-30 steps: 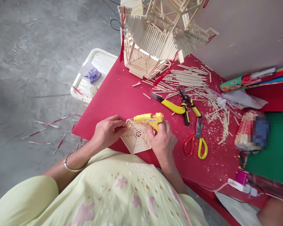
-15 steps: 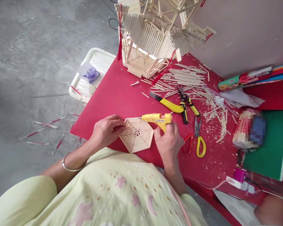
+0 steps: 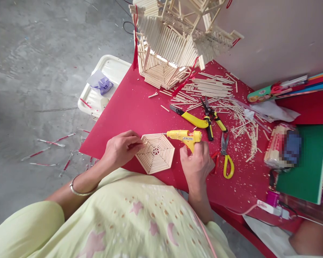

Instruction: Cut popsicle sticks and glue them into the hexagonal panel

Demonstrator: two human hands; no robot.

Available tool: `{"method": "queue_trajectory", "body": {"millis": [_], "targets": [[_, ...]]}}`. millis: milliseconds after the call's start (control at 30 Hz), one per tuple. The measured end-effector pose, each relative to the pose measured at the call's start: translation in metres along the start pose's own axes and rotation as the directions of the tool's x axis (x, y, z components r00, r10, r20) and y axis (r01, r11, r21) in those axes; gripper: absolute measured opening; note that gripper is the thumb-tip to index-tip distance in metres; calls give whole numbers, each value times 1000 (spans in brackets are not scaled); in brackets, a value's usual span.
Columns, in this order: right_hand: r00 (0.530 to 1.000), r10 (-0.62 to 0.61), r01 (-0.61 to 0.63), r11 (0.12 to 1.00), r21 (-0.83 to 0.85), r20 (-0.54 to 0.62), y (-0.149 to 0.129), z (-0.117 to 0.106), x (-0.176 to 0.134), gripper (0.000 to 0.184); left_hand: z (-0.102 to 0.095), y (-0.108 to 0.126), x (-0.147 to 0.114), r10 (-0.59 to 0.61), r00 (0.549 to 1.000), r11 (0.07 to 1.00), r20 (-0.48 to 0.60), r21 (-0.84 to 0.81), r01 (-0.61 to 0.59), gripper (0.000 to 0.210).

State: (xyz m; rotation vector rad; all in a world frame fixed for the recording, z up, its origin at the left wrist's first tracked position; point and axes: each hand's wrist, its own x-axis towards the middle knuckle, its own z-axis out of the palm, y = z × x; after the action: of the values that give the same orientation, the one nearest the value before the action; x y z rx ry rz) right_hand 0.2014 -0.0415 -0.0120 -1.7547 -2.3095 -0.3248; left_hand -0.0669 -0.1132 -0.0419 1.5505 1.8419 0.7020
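A hexagonal panel of thin wooden sticks lies flat on the red table near my body. My left hand is closed at its upper left corner, fingertips pinching that edge. In my right hand is a yellow hot glue gun, gripped by the handle. Its nozzle points left, close to the panel's top edge. The trigger is partly hidden by my fingers. Just right of that hand lie scissors with red and yellow handles, partly covered by the hand.
A yellow utility knife and yellow-black pliers lie beyond the glue gun. Farther back are loose sticks and a large stick-built model with red tassels. A white stool stands left. Another person's arm shows lower right.
My right hand has drawn the glue gun a little to the right, its nozzle shifting along the panel's top edge. My left hand stays at the panel's corner.
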Motion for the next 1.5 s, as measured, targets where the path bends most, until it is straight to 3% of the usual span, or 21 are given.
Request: {"method": "queue_trajectory", "body": {"millis": [433,600,700,767,867,933,1033,1100,1167,1233,1300,1400,1500], "targets": [[1000,22,-22,999,27,-2,-3,3,-2,20,1,-1,-1,-2,1000,1000,4,10,2,18],[999,32,-38,986,161,44,9,2,-4,39,2,-3,-1,5,1000,1000,-5,-7,-5,18],[982,176,-190,941,281,73,29,8,-8,56,3,-5,-2,19,1000,998,-24,-60,-20,19],[945,300,-327,886,328,131,46,16,-12,63,0,-6,-1,35,998,990,-57,-134,-42,20],[909,364,-414,844,340,203,67,28,-18,68,-8,-1,7,52,994,976,-98,-208,-72,21],[924,349,-381,881,279,159,74,32,-22,69,-14,5,19,65,993,979,-101,-186,-83,22],[946,323,-316,936,154,-26,72,28,-28,60,-19,15,43,126,989,983,-77,-128,-135,23],[951,273,-246,952,184,-145,60,21,-32,46,-18,21,60,175,984,977,-18,-118,-176,25],[970,146,-78,944,321,-194,43,16,-36,33,-16,25,75,204,978,974,47,-107,-198,25],[981,-62,145,863,484,-183,21,15,-40,29,-14,29,87,206,972,977,115,-81,-197,26],[954,-259,296,744,598,-150,1,18,-43,31,-12,31,94,197,966,980,169,-45,-192,26],[909,-405,362,643,675,-101,-19,26,-46,33,-11,33,101,177,961,983,213,2,-181,25],[898,-436,355,633,688,-63,-24,31,-46,33,-10,33,105,144,962,987,232,31,-156,28]]}}
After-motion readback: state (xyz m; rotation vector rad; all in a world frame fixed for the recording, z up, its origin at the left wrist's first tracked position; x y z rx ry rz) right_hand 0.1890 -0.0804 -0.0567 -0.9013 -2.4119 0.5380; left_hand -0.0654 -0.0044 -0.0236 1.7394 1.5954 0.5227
